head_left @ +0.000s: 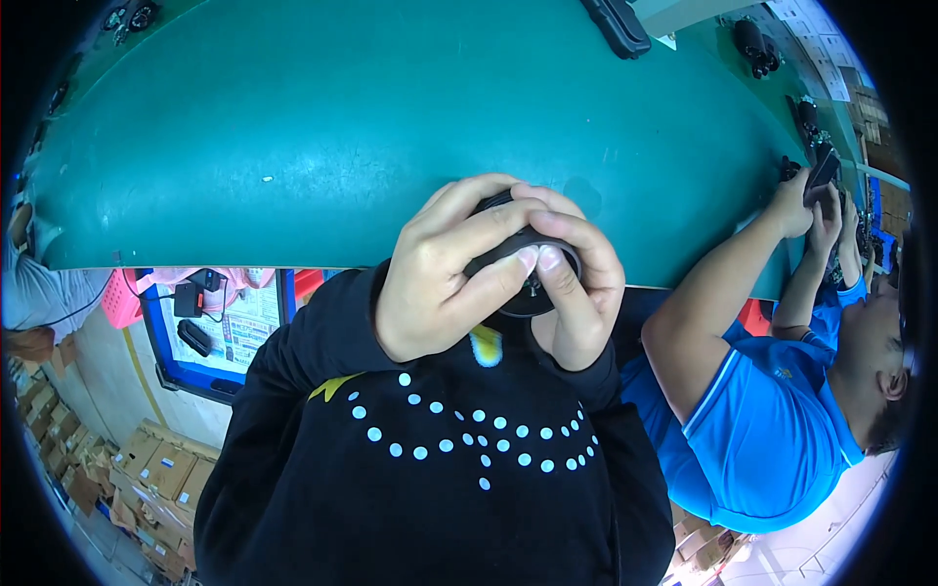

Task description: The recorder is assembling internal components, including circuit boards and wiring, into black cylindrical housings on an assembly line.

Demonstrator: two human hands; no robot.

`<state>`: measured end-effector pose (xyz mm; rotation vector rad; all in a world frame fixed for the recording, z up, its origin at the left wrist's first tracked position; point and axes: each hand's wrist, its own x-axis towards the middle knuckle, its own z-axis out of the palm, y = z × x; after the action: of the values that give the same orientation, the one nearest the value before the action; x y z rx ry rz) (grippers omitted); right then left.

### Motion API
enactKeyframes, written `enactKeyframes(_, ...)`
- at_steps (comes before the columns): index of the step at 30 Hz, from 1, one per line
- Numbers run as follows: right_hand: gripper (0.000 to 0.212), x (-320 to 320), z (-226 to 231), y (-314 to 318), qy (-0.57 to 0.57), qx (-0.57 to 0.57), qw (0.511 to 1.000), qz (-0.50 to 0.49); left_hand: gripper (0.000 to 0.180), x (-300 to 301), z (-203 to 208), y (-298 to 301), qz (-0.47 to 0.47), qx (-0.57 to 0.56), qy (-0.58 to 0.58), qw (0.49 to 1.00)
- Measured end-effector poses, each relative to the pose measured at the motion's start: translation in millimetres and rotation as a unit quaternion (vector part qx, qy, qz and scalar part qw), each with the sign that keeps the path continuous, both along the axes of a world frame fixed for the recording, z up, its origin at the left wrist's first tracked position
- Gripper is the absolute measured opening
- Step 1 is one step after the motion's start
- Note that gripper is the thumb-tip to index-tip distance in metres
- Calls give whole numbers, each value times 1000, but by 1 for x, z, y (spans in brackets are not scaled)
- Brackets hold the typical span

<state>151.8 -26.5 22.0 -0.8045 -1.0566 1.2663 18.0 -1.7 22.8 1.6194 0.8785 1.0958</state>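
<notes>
Both my hands are wrapped round a round black part (529, 302) with a dark rim, held close to my chest by the near edge of the green table. My left hand (451, 262) covers its left side, fingers curled over the top. On the other side, my right hand (580, 278) grips the rim. The two thumbs meet side by side on the near face, pressing at its upper edge. Small metallic bits show inside the face below the thumbs. Most of the part is hidden by my fingers, so its exact kind does not show.
A green table (322, 127) spreads ahead. At its far side lies a black case (618, 26). To my right a co-worker in a blue shirt (772, 420) handles a dark object. A blue-framed tray (227, 381) with black items sits lower left, near cardboard boxes (166, 467).
</notes>
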Motion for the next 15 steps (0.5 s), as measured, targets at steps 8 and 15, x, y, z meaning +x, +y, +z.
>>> enactKeyframes(8,20,-12,16,-7,-21,-35,999,-32,30,-3,8,-8,39,-7,-19,999)
enactKeyframes(15,21,-2,-11,-8,-23,-24,999,-31,31,0,-8,-4,-11,-3,-2,1000)
